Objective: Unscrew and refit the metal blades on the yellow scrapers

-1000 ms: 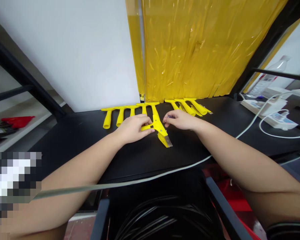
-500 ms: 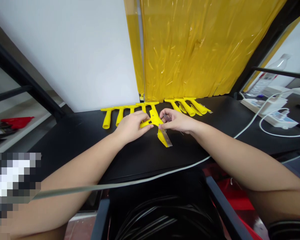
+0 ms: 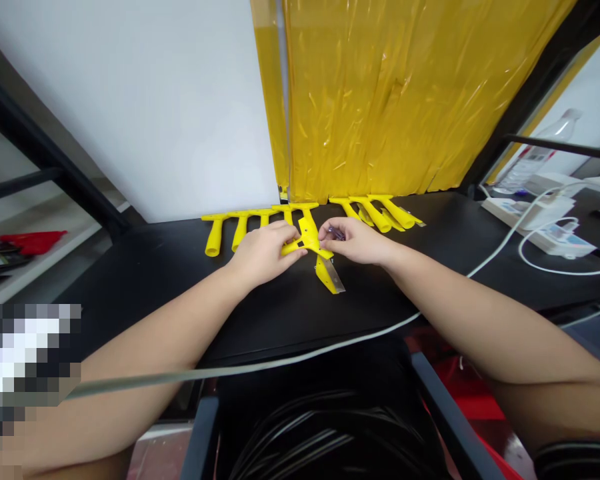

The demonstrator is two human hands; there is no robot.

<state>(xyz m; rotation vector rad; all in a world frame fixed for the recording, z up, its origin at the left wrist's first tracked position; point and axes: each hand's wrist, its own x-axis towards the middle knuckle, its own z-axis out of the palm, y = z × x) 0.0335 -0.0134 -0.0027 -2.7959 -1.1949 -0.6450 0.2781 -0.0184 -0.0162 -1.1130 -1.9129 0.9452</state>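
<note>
My left hand (image 3: 265,253) is closed around the tube grip of a yellow T-shaped scraper handle (image 3: 309,233), its broad head towards the right. My right hand (image 3: 357,240) is pinched at the right side of that head. Small shiny pieces (image 3: 337,233) sit among its curled fingers, too small to name surely. Below the handle, on the black table, lies a yellow scraper part with a metal blade (image 3: 331,275) along its edge. The handle's upper end partly overlaps the row behind it.
Several yellow scraper handles (image 3: 213,237) line the back edge on the left, and more yellow scraper pieces (image 3: 380,217) lie on the right. A white cable (image 3: 330,348) crosses in front of the table (image 3: 260,320). A power strip (image 3: 550,230) and bottle (image 3: 540,153) stand right.
My right thumb has moved up and off the lower edge of the handle's head, uncovering that corner. My left hand keeps its grip, and the bladed part lies where it was.
</note>
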